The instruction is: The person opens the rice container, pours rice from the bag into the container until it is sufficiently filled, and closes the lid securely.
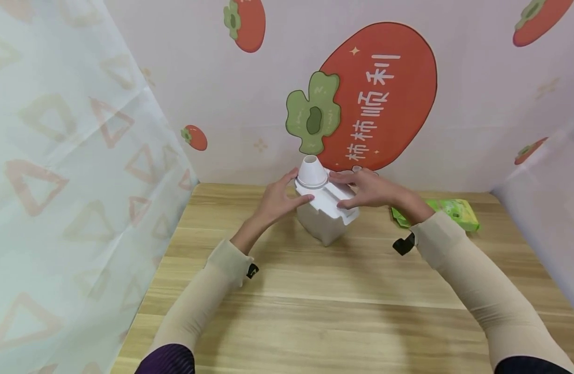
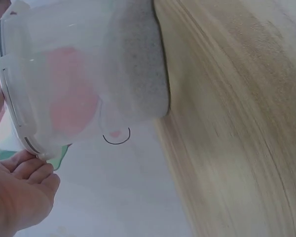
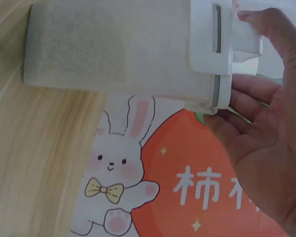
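Note:
A translucent storage container stands upright on the wooden table near the back wall. Greyish granular contents fill its lower part. On top is a white lid with a raised cone-shaped spout, open at its tip. My left hand holds the lid's left side, thumb over the top and curled fingers at its edge. From the right, my right hand grips the lid, its thumb near the front and its fingers reaching behind by the spout.
A green soft packet lies at the back right, partly hidden behind my right forearm. The wooden table meets a printed backdrop along its back edge. A patterned sheet hangs along the left side.

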A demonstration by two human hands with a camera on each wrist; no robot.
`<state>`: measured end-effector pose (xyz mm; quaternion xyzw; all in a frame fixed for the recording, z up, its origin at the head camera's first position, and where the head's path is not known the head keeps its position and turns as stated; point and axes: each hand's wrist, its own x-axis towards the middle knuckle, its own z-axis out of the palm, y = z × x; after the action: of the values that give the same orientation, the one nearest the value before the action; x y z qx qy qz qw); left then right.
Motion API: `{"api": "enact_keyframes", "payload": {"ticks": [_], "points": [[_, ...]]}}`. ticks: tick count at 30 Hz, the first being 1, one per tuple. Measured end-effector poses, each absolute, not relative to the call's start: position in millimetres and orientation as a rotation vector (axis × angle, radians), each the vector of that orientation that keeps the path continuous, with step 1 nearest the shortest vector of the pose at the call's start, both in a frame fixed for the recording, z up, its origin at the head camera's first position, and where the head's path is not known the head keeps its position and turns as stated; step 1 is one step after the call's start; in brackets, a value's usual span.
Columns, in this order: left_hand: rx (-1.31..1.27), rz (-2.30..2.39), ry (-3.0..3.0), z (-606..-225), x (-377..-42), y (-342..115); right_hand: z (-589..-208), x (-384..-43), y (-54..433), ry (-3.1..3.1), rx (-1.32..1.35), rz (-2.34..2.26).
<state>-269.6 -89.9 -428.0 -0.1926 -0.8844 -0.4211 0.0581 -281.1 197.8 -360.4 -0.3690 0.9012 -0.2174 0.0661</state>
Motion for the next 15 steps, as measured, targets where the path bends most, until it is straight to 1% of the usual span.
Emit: {"api": "enact_keyframes", "payload": {"ticks": [8,12,15], "points": [[-0.58,-1.153,-2.675,-425.2,-264.7,-90.7,-358.6,-290.3,209.4,2.642,-1.18,-0.682],[-0.591,-1.174,-2.724,-420.1,-270.1,-96.8,-358.1,-287.9,208.2,2.643,-1.181,-0.684],[-0.67,-1.246,-2.764,-414.3,-278.1,-102.8,-359.2,-281.6,205.5,2.694,-1.144,-0.689]]}}
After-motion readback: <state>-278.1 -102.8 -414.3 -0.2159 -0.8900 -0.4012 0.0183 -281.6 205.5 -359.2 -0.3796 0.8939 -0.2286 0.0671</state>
